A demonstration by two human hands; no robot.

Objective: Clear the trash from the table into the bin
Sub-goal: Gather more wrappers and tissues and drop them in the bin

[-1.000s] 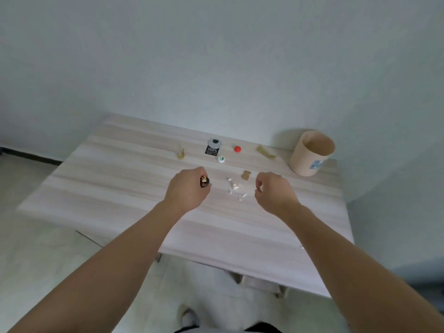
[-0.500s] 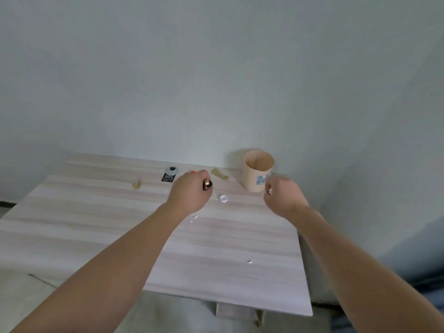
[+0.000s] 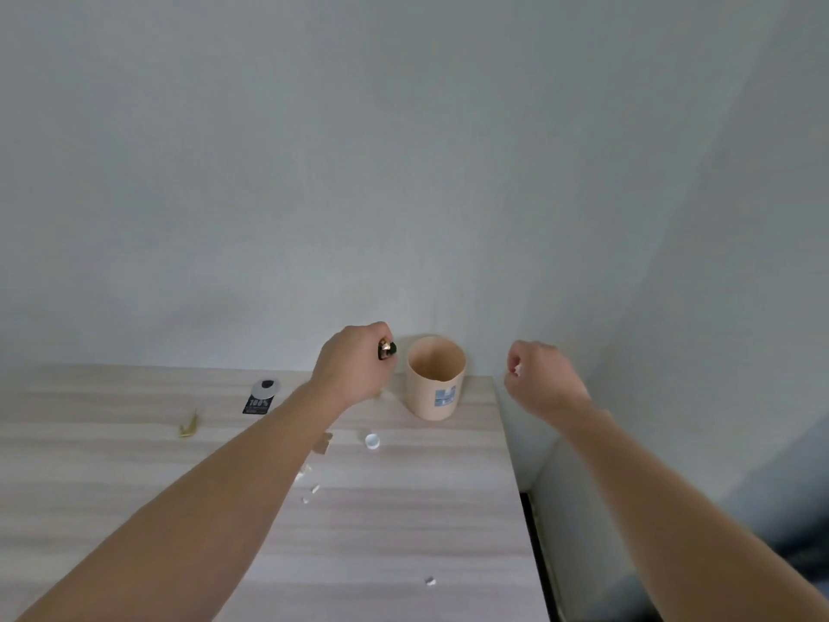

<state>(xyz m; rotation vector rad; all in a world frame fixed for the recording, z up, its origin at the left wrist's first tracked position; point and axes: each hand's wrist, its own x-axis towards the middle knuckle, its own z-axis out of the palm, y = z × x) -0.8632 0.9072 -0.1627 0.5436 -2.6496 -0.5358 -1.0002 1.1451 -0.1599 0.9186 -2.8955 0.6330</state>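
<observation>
The bin (image 3: 434, 380) is a tan round cup with a blue label, standing open at the table's far right corner. My left hand (image 3: 354, 363) hovers just left of the bin's rim, shut on a small gold and dark wrapper (image 3: 386, 350). My right hand (image 3: 540, 379) is raised to the right of the bin, past the table's edge, fingers closed on a small white scrap (image 3: 517, 369). On the table lie a white cap (image 3: 372, 441), a black and white packet (image 3: 261, 396), a yellow wrapper (image 3: 189, 426) and white paper bits (image 3: 314, 489).
The light wooden table (image 3: 403, 523) ends on the right beside a grey wall, with a dark gap (image 3: 536, 545) between them. One white bit (image 3: 430, 580) lies near the front right. A brown scrap (image 3: 324, 443) is half hidden under my left forearm.
Both hands rose and moved toward the bin; the left hand with the wrapper now sits beside its rim. The view shifted right and tilted up, so the bin appears nearer the centre.
</observation>
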